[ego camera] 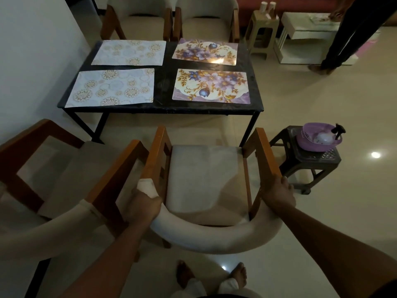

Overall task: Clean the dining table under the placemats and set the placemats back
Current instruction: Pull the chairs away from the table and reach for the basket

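Note:
The dark dining table [167,61] carries several placemats laid flat: two pale ones with gold circles [111,88] on its left half and two purple floral ones [211,86] on its right half. In front of it stands a wooden armchair [206,177] with a cream seat, pulled away from the table. My left hand [145,203], with a white bandage on a finger, grips the chair's left arm near the curved backrest. My right hand [279,195] grips the chair's right arm.
A second armchair [53,168] stands close at the left by the white wall. A dark stool [309,160] at the right holds a purple basin [318,138] with a spray bottle [339,131]. Two chairs stand behind the table. A person's legs [343,35] are at the back right.

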Demonstrator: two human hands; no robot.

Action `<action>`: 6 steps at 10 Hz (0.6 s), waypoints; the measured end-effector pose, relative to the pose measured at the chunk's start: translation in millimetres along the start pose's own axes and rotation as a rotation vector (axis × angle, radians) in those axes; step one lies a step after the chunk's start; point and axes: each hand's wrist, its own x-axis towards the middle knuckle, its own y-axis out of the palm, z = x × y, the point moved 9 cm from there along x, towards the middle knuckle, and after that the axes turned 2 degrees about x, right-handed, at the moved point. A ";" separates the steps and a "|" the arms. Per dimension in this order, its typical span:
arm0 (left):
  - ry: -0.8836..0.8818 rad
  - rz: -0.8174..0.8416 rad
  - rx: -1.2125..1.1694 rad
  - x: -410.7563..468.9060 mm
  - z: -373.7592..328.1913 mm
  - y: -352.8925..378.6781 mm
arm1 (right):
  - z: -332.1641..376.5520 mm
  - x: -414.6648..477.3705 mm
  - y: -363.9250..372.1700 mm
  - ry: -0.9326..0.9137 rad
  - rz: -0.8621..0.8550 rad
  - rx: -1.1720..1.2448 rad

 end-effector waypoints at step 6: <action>0.350 -0.024 -0.096 16.0 -17.3 -96.0 | 258.8 -110.1 64.6 -0.681 0.241 0.239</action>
